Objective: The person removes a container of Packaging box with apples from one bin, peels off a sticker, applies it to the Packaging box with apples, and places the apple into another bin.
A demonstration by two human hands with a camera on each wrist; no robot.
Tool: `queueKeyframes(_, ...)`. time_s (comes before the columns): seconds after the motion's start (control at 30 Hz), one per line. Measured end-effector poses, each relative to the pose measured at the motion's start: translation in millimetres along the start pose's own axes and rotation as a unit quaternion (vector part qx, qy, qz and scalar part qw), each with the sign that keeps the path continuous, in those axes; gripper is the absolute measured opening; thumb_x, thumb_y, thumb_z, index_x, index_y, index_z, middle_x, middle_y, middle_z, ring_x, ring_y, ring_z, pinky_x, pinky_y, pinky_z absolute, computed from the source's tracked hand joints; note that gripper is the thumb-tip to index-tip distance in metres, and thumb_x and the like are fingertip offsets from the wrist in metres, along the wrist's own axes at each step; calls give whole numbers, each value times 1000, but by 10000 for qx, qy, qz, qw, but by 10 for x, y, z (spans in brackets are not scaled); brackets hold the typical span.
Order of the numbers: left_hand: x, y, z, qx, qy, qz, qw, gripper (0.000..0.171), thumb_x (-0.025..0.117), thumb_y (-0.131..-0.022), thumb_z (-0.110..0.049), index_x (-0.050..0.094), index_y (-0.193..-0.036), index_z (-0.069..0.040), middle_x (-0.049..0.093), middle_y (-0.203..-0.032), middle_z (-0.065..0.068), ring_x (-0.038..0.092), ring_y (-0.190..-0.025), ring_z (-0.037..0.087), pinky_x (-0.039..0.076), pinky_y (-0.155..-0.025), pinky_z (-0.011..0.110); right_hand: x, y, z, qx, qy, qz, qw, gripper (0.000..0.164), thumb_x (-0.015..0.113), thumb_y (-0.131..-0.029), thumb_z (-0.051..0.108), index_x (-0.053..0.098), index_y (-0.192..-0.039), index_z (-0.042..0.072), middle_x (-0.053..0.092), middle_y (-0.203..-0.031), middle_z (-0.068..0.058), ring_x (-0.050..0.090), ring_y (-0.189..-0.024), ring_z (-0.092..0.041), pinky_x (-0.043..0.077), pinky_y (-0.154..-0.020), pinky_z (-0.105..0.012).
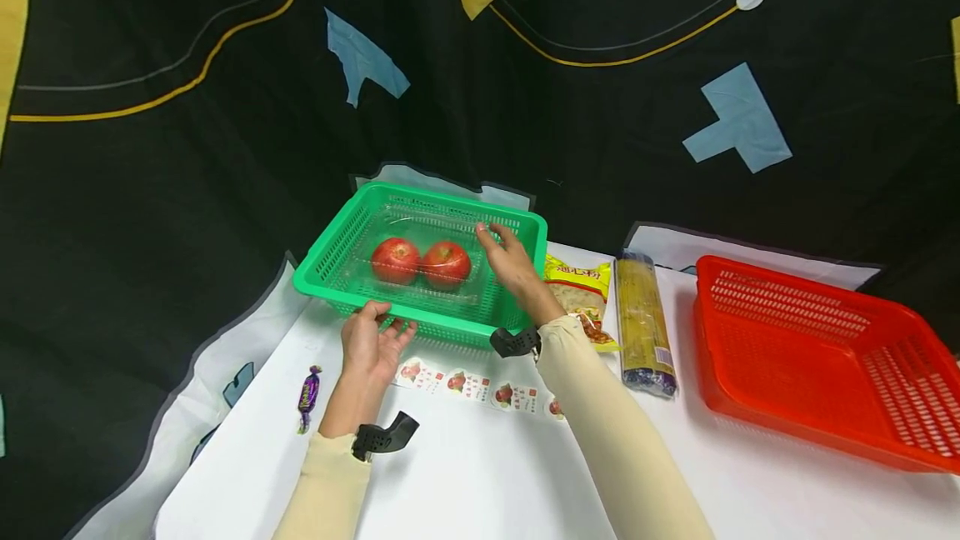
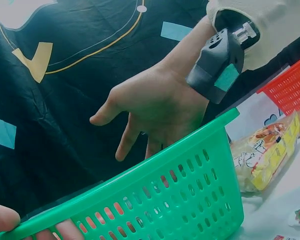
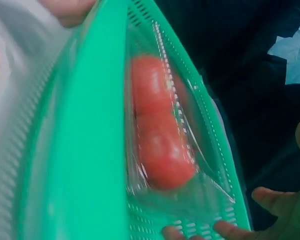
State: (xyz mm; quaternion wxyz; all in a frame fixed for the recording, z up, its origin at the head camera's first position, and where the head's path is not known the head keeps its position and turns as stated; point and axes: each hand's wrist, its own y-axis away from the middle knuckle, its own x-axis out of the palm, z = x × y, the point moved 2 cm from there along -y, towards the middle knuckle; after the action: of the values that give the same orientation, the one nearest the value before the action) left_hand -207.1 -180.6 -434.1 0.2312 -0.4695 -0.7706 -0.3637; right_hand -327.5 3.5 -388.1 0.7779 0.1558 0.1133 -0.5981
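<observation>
A green plastic basket (image 1: pixel 450 322) stands at the back of the white table. Inside it lies a clear plastic box (image 1: pixel 442 225) with two red apples (image 1: pixel 396 261). My left hand (image 1: pixel 370 348) grips the near rim, thumb on top and fingers against the outer wall, as the left wrist view also shows. Over the basket's right part reaches my right hand (image 1: pixel 517 269), fingers spread beside the right end of the box. In the right wrist view its fingertips (image 3: pixel 230 231) lie past the box's end, with nothing held.
Right of the green basket lie a yellow food bag (image 1: pixel 581 298) and a long wrapped pack (image 1: pixel 643 319). Farther right stands a red basket (image 1: pixel 787 357). A strip of apple stickers (image 1: pixel 457 382) lies in front, a purple-wrapped candy (image 1: pixel 308 398) to the left. Black cloth hangs behind.
</observation>
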Motion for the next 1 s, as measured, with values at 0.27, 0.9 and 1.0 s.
queueKeyframes(0.27, -13, 0, -1, 14, -29, -35, 10000, 10, 44, -93, 0, 35, -95, -6, 31, -99, 7, 41, -90, 25, 50, -76, 36, 147, -32, -39, 783, -1165, 7, 9901, 78, 52, -94, 61, 27, -155, 20, 21, -158, -12, 31, -137, -40, 49, -86, -61)
queueKeyframes(0.9, -24, -2, -2, 56, 41, -21, 10000, 13, 45, -92, 0, 35, -95, -7, 33, -97, 8, 42, -87, 25, 51, -72, 34, 266, -84, -165, 1920, -3244, 263, 9259, 75, 58, -92, -1, 26, -152, 30, 27, -148, -18, 40, -126, -51, 52, -81, -60)
queueKeyframes(1.0, -24, -1, -2, 74, 50, -30, 10000, 15, 46, -92, 0, 34, -96, -8, 33, -97, 8, 42, -88, 26, 51, -72, 35, 277, -91, -187, 1917, -3331, 241, 9229, 77, 56, -91, -6, 27, -152, 31, 26, -148, -19, 40, -126, -51, 52, -82, -59)
